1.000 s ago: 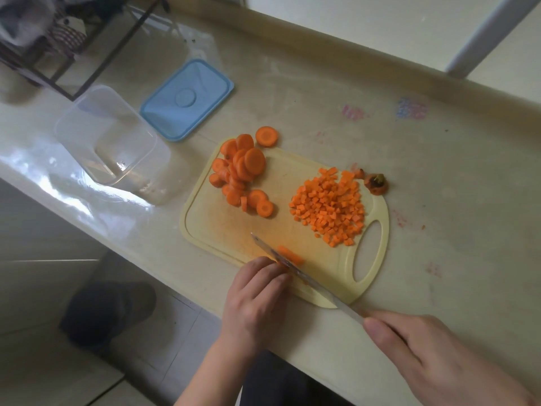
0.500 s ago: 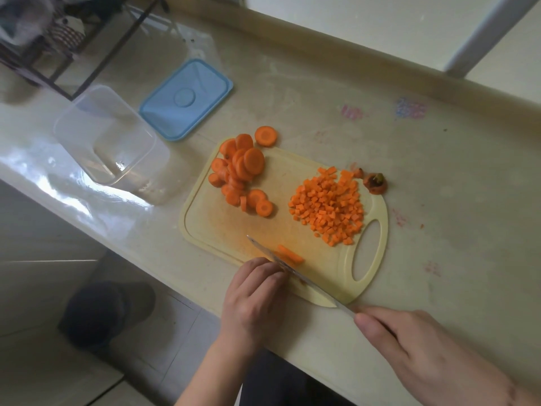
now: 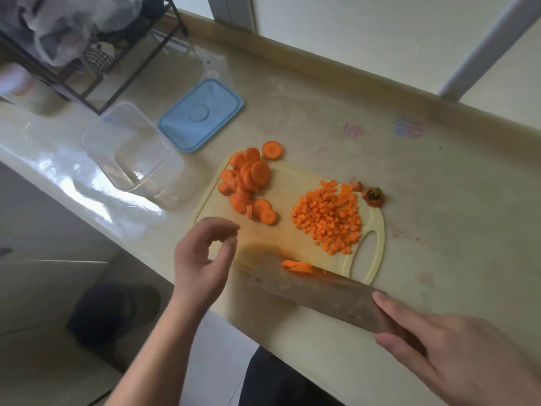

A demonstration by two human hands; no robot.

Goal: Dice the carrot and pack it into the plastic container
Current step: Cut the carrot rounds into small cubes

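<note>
Changes since the earlier frames:
- Your left hand (image 3: 205, 260): lifted off the carrot strips (image 3: 297, 265); now above the cutting board's (image 3: 292, 186) near-left corner, fingers loosely curled, holding nothing.
- Knife (image 3: 310, 291) in your right hand (image 3: 456, 356): turned from edge-down to broad side up, blade tilted over the board's near edge.
- Carrot strips: now uncovered, lying just beyond the blade.

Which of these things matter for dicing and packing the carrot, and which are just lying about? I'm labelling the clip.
Belongs to the job:
knife, held by the right hand
left hand
carrot slices
diced carrot
cutting board
plastic container
blue lid

Just lying about:
carrot top
wire rack
</note>
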